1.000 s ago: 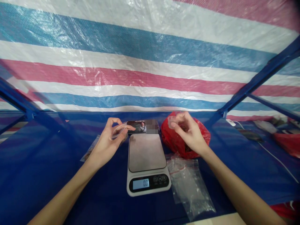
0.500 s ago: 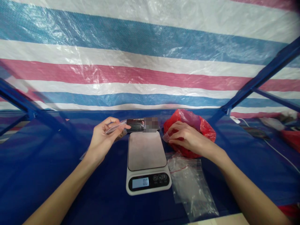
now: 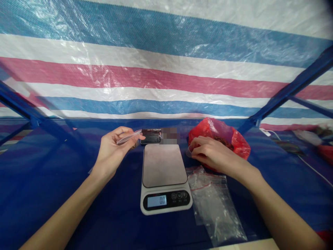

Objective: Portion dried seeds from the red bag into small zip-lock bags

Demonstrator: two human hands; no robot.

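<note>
My left hand [image 3: 118, 144] is closed on the rim of a small clear zip bag [image 3: 129, 136], left of the kitchen scale [image 3: 164, 166]. Something brownish shows low in that bag, mostly behind my fingers. The scale's display reads 0.0 and its plate bears nothing. To its right, my right hand [image 3: 208, 151] pinches a small translucent rounded piece [image 3: 188, 151], whose kind I cannot make out. This hand is in front of an open red plastic bag [image 3: 240, 140] with dark brown, loose-looking contents [image 3: 223, 141]. My fingers hide part of the red bag.
Flat clear zip bags [image 3: 214, 205] lie right of the scale on the blue surface [image 3: 114, 215]. Behind the scale is a phone-like dark object [image 3: 151, 136], partly blurred out. Blue metal bars [image 3: 281, 95] slope at both sides before a striped tarp [image 3: 156, 76].
The view has shifted slightly. My right hand and the red bag are a little farther right of the scale, and more of the bag's brown contents shows. My left hand keeps its hold.
</note>
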